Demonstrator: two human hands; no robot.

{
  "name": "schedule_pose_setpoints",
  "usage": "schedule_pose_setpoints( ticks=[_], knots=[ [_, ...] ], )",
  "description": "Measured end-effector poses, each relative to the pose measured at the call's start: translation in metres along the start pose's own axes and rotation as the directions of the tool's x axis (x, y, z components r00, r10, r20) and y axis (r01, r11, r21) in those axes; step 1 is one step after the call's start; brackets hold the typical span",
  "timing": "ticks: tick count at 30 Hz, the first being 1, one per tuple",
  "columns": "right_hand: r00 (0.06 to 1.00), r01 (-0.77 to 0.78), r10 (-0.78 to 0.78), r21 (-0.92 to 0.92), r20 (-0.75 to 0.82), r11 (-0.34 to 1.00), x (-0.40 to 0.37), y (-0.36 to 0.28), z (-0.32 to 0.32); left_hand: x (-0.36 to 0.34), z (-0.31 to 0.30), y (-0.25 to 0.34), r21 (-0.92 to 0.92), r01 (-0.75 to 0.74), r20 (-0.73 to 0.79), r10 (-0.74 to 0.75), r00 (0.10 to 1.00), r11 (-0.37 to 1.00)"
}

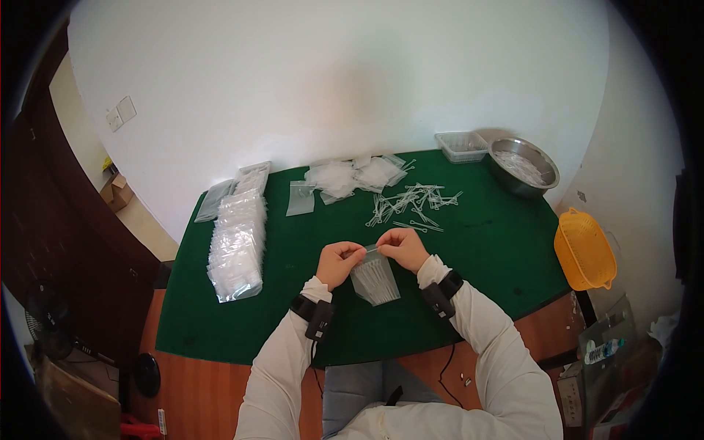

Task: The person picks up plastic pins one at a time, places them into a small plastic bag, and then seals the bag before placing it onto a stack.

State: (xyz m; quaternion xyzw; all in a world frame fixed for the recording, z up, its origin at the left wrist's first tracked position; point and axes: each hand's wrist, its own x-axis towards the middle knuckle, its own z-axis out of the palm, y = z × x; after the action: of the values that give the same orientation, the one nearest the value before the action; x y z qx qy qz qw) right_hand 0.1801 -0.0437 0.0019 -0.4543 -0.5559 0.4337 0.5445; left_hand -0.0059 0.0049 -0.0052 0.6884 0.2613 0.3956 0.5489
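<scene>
Between my hands is a clear zip bag (375,284) with several thin white sticks inside, its top edge up and its body hanging toward me. My left hand (339,262) pinches the bag's top left corner. At the top right, my right hand (403,248) pinches the same edge. Just beyond my hands lies a loose pile of thin, clear looped sticks (414,204). Flat empty-looking zip bags (341,178) are heaped behind, with a single bag (300,198) beside them. On the left, a long row of filled bags (238,238) overlaps in a stack.
A green cloth covers the table (308,323). At the back right stand a clear plastic tray (462,146) and a steel bowl (523,167) holding more sticks. A yellow basket (584,250) sits by the right edge. White wall rises behind the table.
</scene>
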Motion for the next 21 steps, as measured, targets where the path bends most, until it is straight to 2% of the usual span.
schedule_pose_setpoints(
  ticks=[4,7,8,11,16,19,21],
  knots=[
    [0.995,0.004,-0.011,-0.070,-0.100,0.998,0.005,0.002,-0.016,0.003,-0.004,-0.006,0.056,-0.001,-0.060,0.004,0.998,0.998],
    [0.990,0.022,-0.003,0.128,-0.144,0.992,0.004,-0.006,-0.014,0.003,-0.003,-0.003,0.045,-0.008,-0.063,0.011,0.998,0.999],
    [0.990,0.023,-0.005,0.127,-0.143,0.992,0.003,-0.008,-0.010,0.002,-0.001,-0.002,0.045,-0.009,-0.064,0.012,0.998,0.999],
    [0.998,0.022,-0.026,0.075,0.054,0.997,-0.003,-0.006,0.008,-0.001,0.006,0.002,0.064,-0.040,-0.038,0.043,0.998,0.997],
    [0.999,-0.010,0.012,-0.029,0.050,1.000,0.000,-0.002,-0.004,0.002,-0.001,-0.002,0.066,-0.033,0.001,0.033,0.999,0.997],
    [1.000,-0.005,0.004,-0.059,-0.021,0.998,0.003,0.002,-0.015,0.006,-0.015,-0.003,0.058,0.068,-0.143,-0.059,0.988,0.996],
    [1.000,-0.006,0.005,-0.050,-0.019,0.999,0.004,0.004,-0.012,0.007,-0.016,-0.002,0.005,0.058,-0.175,-0.056,0.983,0.998]
  ],
)
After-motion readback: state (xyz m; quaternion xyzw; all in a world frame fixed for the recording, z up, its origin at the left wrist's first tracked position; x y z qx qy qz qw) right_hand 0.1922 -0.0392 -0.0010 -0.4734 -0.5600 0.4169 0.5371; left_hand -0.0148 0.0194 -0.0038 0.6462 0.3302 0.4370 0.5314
